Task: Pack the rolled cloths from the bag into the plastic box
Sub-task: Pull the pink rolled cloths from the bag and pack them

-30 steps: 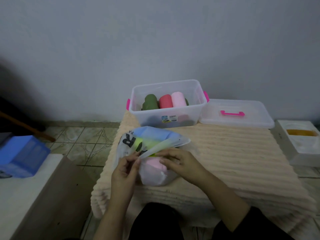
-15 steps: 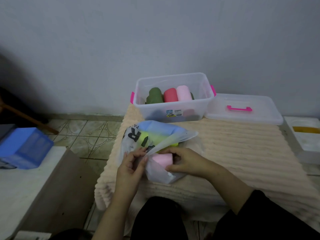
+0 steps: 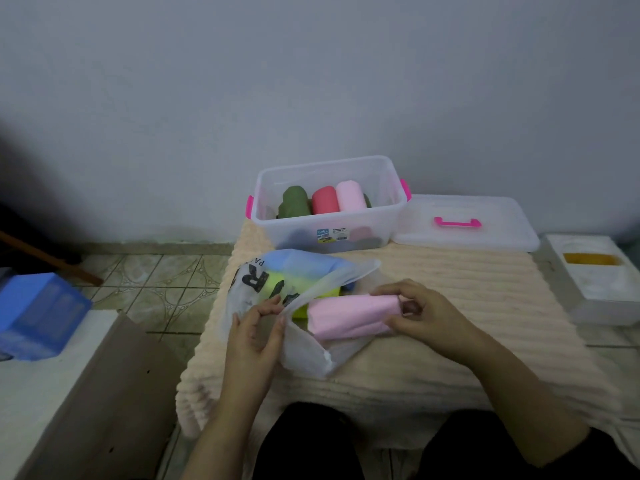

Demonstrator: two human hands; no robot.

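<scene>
- The bag's (image 3: 277, 289) edge is pinched by the left hand (image 3: 258, 327), near and left on the padded table (image 3: 450, 306); blue and yellow rolls remain inside.
- A pink roll (image 3: 349, 315), inside the bag a second ago, has been drawn mostly out and is gripped by the right hand (image 3: 420, 315).
- Far behind, the open plastic box (image 3: 329, 206) is seen with three rolls; the pink roll is probably to be placed there next.

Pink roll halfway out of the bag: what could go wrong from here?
The right hand grips only the end of the pink roll, so it may unroll or sag on the way to the plastic box. The left hand only pinches the edge of the bag, so the bag could drag along, spilling the yellow-green cloth.
</scene>
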